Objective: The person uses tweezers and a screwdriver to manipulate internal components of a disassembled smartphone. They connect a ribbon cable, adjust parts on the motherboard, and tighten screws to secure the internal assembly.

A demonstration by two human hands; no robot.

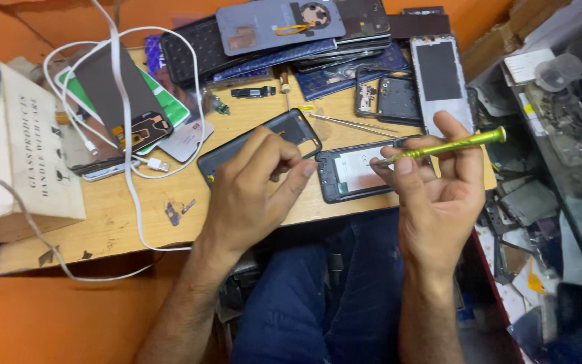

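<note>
Right hand (439, 195) grips green screwdriver (449, 146), tip pointing left; left hand (254, 185) seemingly pinched empty.

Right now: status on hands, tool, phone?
Right hand grips green screwdriver, tip over open phone. Left hand pinched above black back cover; what it holds can't be seen. White cable lies left, clear of phone.

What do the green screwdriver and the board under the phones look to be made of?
The screwdriver in the right hand looks like metal, its green handle shiny as if anodised. The board looks like raw plywood or similar wood: pale tan, matte, scuffed and stained.
</note>
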